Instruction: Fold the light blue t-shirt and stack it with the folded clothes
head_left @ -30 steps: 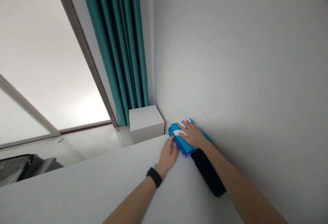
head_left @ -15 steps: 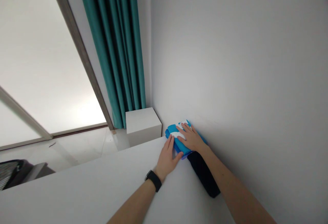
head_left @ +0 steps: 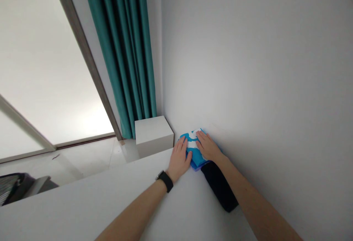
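Observation:
A blue-and-white folded bundle (head_left: 197,155), soft-looking like cloth or a bag, lies on the white surface against the wall. My left hand (head_left: 178,160) rests along its left edge, fingers stretched out over the side, with a dark watch on the wrist. My right hand (head_left: 208,147) lies flat on the bundle's upper right part with its fingers spread. Just below the bundle lies a long black object (head_left: 220,187), partly behind my right forearm; I cannot make out what it is.
The white surface (head_left: 91,204) runs along the wall (head_left: 248,68). Beyond its far edge stands a low white cabinet (head_left: 154,130), in front of teal curtains (head_left: 129,50). A dark bag-like object (head_left: 18,186) sits at the lower left, near the tiled floor (head_left: 91,156).
My left hand has shifted up and slightly left along the bundle's edge. My right hand has moved slightly right, uncovering more of the bundle's white pattern.

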`<act>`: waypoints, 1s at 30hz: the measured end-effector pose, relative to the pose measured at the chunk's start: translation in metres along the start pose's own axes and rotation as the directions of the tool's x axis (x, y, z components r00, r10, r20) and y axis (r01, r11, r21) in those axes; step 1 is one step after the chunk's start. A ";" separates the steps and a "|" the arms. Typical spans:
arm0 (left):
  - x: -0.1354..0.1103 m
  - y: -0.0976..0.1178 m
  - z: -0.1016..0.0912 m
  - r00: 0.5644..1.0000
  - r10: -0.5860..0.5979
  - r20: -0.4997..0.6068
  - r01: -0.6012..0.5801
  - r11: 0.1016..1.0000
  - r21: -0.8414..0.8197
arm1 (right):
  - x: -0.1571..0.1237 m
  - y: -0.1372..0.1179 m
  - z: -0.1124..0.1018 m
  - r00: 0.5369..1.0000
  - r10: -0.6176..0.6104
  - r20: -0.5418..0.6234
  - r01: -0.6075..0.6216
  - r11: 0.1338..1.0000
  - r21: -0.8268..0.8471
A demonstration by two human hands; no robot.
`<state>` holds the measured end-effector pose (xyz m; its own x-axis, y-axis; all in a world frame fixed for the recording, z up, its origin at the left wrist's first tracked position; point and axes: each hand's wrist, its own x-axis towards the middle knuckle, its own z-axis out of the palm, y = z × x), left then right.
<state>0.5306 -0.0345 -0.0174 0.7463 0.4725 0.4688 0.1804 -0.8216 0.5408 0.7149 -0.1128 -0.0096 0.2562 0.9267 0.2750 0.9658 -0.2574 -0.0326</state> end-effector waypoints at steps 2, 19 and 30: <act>0.022 0.004 -0.002 0.995 0.058 0.077 -0.061 0.997 0.041 | -0.001 0.003 0.002 1.000 0.004 -0.003 -0.004 1.000 0.000; 0.042 0.005 0.023 0.968 0.131 0.215 -0.152 0.985 0.082 | 0.024 0.017 0.020 0.997 -0.077 -0.022 0.076 0.997 -0.024; 0.039 -0.012 0.010 0.965 0.094 0.244 -0.129 0.983 0.131 | 0.020 0.015 0.028 0.999 -0.047 -0.001 0.047 0.999 -0.021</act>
<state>0.5643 -0.0096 -0.0123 0.8935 0.3010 0.3333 0.1649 -0.9102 0.3798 0.7355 -0.0901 -0.0313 0.2110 0.9374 0.2772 0.9756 -0.2197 0.0005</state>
